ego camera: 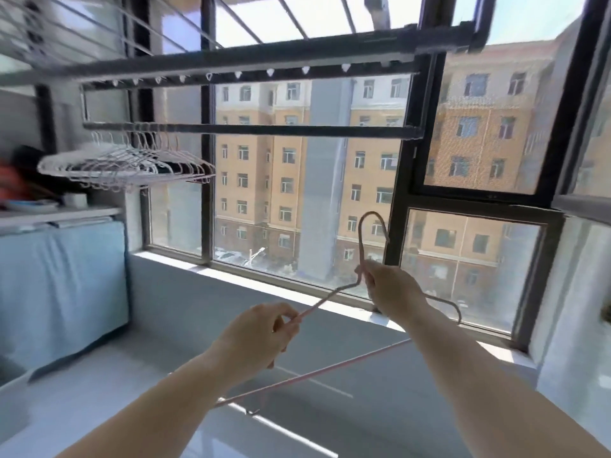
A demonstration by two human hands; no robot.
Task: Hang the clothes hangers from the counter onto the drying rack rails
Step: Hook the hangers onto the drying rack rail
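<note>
The pink hanger is in midair well below the rack's lower rail, unhung, right hand pinching its neck and left hand pinching 1 shoulder, while a bunch of hangers already hangs at the rail's left end.

The thin pink wire hanger sits low at centre, above the grey flat counter and before the dark-framed glass window. The left hand pinches its left shoulder and the right hand grips the neck under the hook. Overhead runs the dark metal lower rail, with a bunch of pale wire hangers hanging at its left end, well apart from the held one.
</note>
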